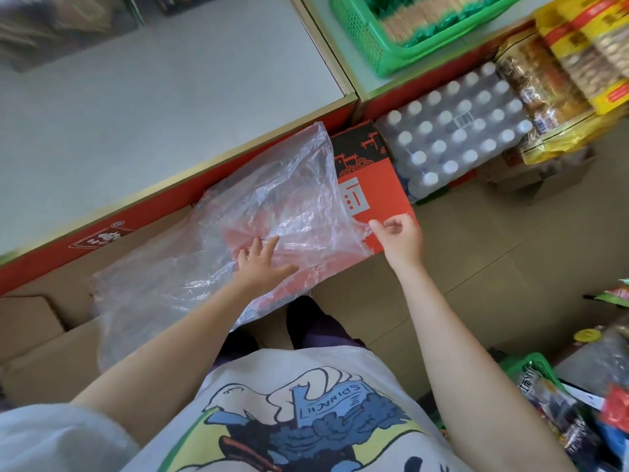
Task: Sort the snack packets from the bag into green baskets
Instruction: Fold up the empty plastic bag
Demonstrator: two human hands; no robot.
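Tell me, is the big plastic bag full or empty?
Empty: the plastic bag lies flat and see-through over the red box, nothing inside.

The bag [272, 212] is clear thin plastic, crumpled and flat, with no packets visible inside — it lies spread over a red box and brown cartons. One green basket [371, 39] stands on the shelf at top right with green-wrapped packets [425, 18] inside; another green basket [520, 366] — only partly visible — is at bottom right beside dark snack packets [558, 413].
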